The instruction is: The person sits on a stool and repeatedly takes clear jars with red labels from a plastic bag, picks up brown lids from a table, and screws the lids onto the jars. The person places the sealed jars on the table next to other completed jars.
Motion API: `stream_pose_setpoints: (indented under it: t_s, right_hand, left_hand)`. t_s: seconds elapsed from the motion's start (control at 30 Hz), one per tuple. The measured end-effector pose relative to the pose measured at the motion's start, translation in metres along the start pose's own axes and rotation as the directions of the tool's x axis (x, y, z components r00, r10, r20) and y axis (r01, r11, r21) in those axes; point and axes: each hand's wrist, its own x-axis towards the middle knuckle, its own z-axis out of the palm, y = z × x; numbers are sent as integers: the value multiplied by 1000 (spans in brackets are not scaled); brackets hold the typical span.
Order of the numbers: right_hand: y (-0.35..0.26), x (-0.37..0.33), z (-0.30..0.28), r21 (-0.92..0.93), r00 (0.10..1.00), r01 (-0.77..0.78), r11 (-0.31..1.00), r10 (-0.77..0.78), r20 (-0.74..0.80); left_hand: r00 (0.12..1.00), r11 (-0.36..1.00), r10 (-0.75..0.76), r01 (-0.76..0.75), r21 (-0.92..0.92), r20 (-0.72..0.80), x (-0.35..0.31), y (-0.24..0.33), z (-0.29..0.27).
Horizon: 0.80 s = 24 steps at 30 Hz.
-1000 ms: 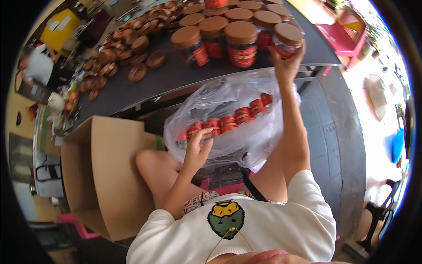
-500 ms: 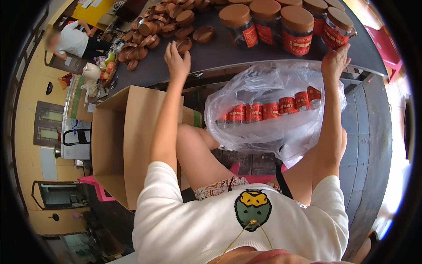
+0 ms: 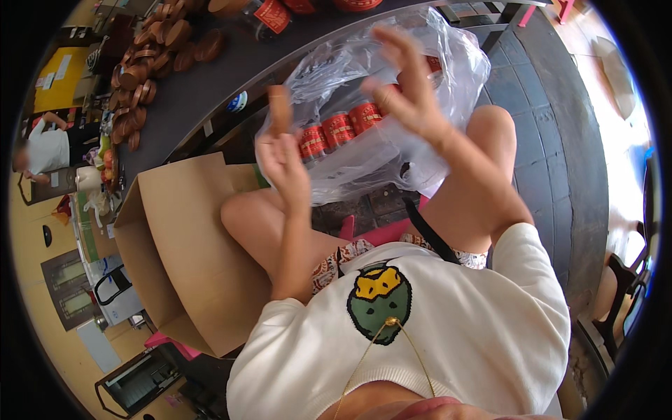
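My left hand [image 3: 285,164] is raised at the near side of the clear plastic bag [image 3: 399,164], closed on a round brown lid [image 3: 280,108] that stands on edge above the fingers. Over the bag's right part hovers my right hand [image 3: 413,94], smeared by motion; its fingers and thumb are apart and nothing shows in them. Inside the bag, several clear jars [image 3: 339,130] with red labels stand in a row, their tops partly hidden by plastic. The right hand covers some of the row.
Loose brown lids [image 3: 143,66] lie heaped on the dark table [image 3: 210,77]. Capped jars [image 3: 269,19] stand at its far edge of view. An open cardboard box [image 3: 203,252] is by my left knee. At far left is another person [image 3: 52,147].
My left hand has come back from the table with a lid. My right hand has left a capped jar on the table and moved over the bag. The view has turned.
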Motion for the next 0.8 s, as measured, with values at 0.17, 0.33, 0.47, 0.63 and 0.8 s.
stream_pose_setpoints:
  t_s: [0.17, 0.33, 0.47, 0.63, 0.8]
  right_hand:
    - [-20, -47, 42, 575, 779, -567, 590, 610, 142]
    - [-5, -22, 7, 680, 752, -448, 580, 656, -64]
    - [-4, -16, 11, 569, 844, -342, 748, 511, -164]
    - [-4, -19, 15, 254, 946, -222, 941, 271, -176]
    - [8, -23, 13, 369, 898, -330, 869, 410, -160]
  left_hand:
    - [867, 941, 114, -252, 228, 485, -39, -20, 56]
    - [838, 907, -370, 419, -39, 402, 3, -39, 82]
    - [794, 844, -186, -173, 508, 579, 31, -120, 134]
    - [743, 479, -320, -409, 777, 588, 28, -166, 155]
    - [727, 473, -318, -434, 766, 608, 29, -169, 160]
